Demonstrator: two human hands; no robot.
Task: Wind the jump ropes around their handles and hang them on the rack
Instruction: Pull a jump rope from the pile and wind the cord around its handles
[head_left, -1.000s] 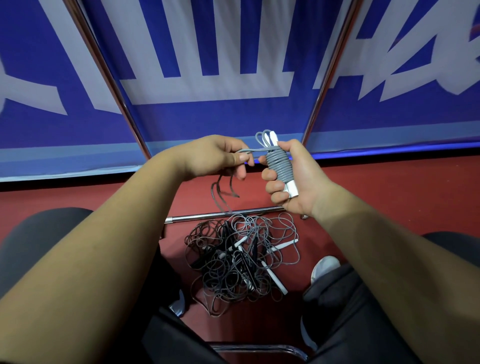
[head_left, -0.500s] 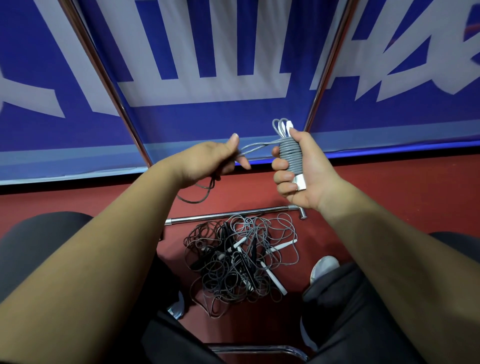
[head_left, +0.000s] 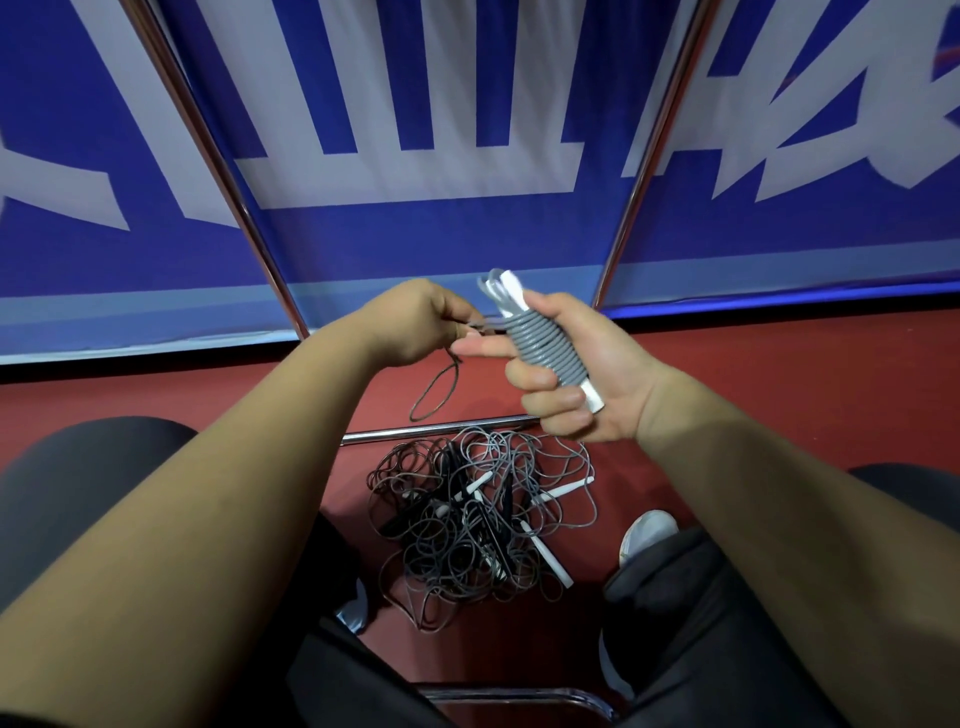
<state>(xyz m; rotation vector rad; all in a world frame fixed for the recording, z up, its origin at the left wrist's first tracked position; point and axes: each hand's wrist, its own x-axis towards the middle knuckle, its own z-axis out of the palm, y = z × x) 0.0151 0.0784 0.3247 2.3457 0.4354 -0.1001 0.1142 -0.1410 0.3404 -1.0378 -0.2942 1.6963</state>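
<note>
1. Closest in: a person's knees in dark trousers (head_left: 691, 623), with a curved bit of metal chair frame (head_left: 519, 693) between them at the bottom edge. Both bare forearms reach forward from there.
2. The right hand (head_left: 587, 379) grips the wound jump rope (head_left: 543, 348). Its lower fingers curl round the front and its thumb lies up the side. The grey cord is coiled tightly round the white handles (head_left: 511, 286), which poke out at the top and bottom of the fist. The bundle is tilted, top end leaning left.
3. The left hand (head_left: 410, 322) sits just beside it and pinches the loose cord tail (head_left: 431, 395). A short stretch runs across to the bundle and a small loop dangles under the hand.
4. Down on the red floor (head_left: 779, 395), between the feet, there's a tangled pile of jump ropes (head_left: 467, 525). It's dark and grey cords with several white handles mixed in, none of it wound.
5. A white shoe (head_left: 649, 532) shows just right of the pile.
6. A chrome bar (head_left: 415, 434) lies on the floor right behind the pile, touching its far edge.
7. Furthest back: two slanted metal uprights (head_left: 208, 140) in front of a blue banner (head_left: 415, 234) with big white lettering.
</note>
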